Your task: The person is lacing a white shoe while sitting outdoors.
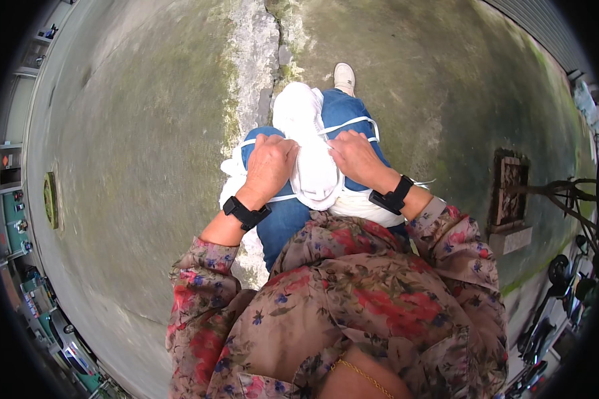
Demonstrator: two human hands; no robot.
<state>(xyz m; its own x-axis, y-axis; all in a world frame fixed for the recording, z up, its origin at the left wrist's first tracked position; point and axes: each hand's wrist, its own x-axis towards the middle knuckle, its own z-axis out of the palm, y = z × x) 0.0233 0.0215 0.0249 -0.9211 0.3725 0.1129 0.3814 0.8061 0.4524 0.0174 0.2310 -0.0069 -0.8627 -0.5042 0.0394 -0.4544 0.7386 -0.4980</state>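
Note:
A long piece of white cloth [313, 174] lies folded over my lap, its rounded far end hanging past my knees. My left hand [270, 161] is closed at the cloth's left edge, fingertips pinched together on it. Opposite, my right hand [358, 157] pinches the right edge, thumb and fingers curled. Narrow white straps [351, 124] run across both thighs of my blue trousers [278, 229]. More white fabric [231, 181] bunches beside my left thigh, and a white bundle [366, 207] sits by my right hip. What lies under my fingertips is partly hidden.
Around me is a mossy concrete floor [140, 166] with a pale cracked strip [253, 60] ahead. On the right, a brick-edged planting hole [510, 189] holds a thin tree [559, 189]. Parked motorbikes [546, 319] stand at lower right, a car [70, 339] at lower left.

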